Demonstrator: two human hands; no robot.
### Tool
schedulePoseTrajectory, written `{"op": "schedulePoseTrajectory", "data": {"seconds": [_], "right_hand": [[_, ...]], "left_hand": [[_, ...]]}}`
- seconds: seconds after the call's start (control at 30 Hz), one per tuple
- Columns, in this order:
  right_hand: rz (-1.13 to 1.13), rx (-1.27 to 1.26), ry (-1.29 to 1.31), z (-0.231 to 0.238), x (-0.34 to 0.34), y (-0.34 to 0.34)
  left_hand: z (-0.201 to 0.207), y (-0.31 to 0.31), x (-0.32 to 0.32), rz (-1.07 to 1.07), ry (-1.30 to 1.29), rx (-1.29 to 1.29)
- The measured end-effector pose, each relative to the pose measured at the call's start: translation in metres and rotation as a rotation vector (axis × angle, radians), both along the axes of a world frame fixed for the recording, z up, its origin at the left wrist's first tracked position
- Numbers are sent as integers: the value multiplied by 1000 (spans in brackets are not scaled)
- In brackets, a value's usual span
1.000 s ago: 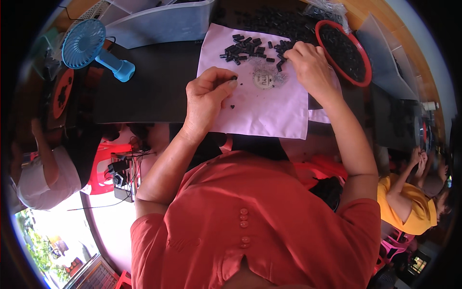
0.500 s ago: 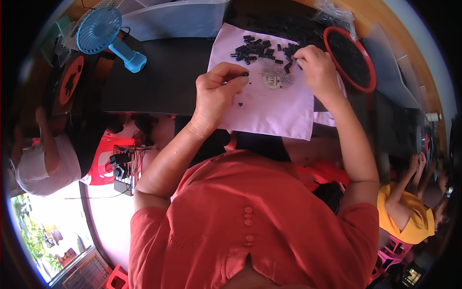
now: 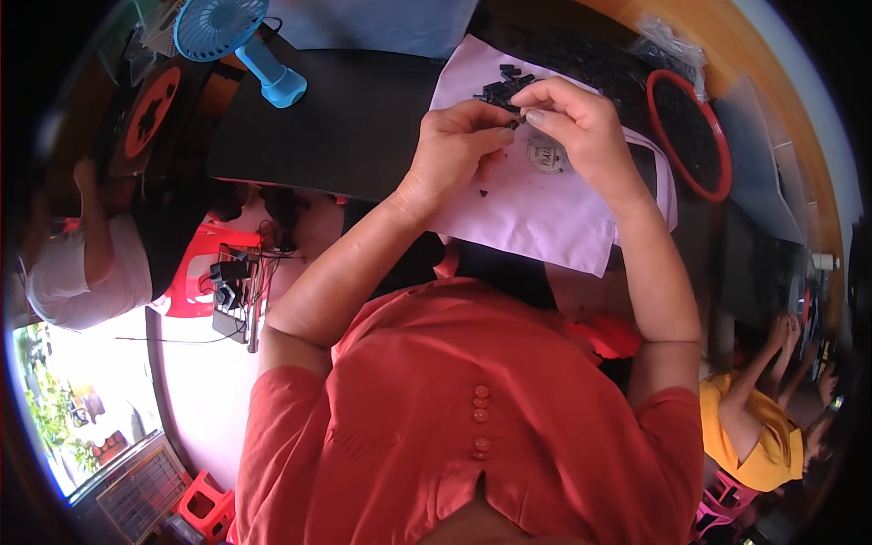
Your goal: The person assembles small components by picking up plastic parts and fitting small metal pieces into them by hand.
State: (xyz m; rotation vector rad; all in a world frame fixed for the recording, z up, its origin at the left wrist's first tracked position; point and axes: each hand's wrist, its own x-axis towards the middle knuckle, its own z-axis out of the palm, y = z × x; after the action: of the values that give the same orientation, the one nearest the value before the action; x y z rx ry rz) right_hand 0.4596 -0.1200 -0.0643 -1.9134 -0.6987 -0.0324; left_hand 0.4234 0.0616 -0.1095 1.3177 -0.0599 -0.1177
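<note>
Both hands meet over a pale pink cloth (image 3: 554, 232) on the table. My left hand (image 3: 459, 150) is closed, thumb and forefinger pinching a small black piece (image 3: 514, 123). Against it, my right hand (image 3: 586, 127) is also closed in a pinch; what its fingertips hold is too small to make out. Just beyond my fingers lies a pile of short black cylindrical pieces (image 3: 495, 92), partly covered by my right hand. A round printed emblem (image 3: 547, 154) shows on the cloth below my right hand. One tiny dark bit (image 3: 483, 193) lies nearer me.
A blue fan (image 3: 283, 86) stands on the dark table (image 3: 318, 136) at the left. To the right sits a red-rimmed round tray (image 3: 724, 159) of dark pieces, with a clear plastic bag (image 3: 670, 45) behind it. People sit at both sides, one in yellow (image 3: 754, 436).
My right hand has moved left from the black pieces to meet my left hand, fingertips now close together. The whole view has shifted slightly, with the cloth appearing further right.
</note>
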Motion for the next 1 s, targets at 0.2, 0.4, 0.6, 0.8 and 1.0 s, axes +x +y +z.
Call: {"op": "schedulePoseTrajectory", "data": {"seconds": [0.2,0.4,0.6,0.8,1.0], "right_hand": [[-30,8,-77,-5,-2,6],[-45,-58,-275,-7,-5,7],[-44,-53,-405,-5,-9,9],[-30,-31,-439,-3,-11,10],[-5,-14,-512,-12,-11,11]], "left_hand": [[4,2,-1,-21,33,-18],[4,2,-1,-21,57,-50],[4,2,-1,-33,38,-31],[6,3,-2,-49,56,-47],[5,6,-1,-91,67,-60]]}}
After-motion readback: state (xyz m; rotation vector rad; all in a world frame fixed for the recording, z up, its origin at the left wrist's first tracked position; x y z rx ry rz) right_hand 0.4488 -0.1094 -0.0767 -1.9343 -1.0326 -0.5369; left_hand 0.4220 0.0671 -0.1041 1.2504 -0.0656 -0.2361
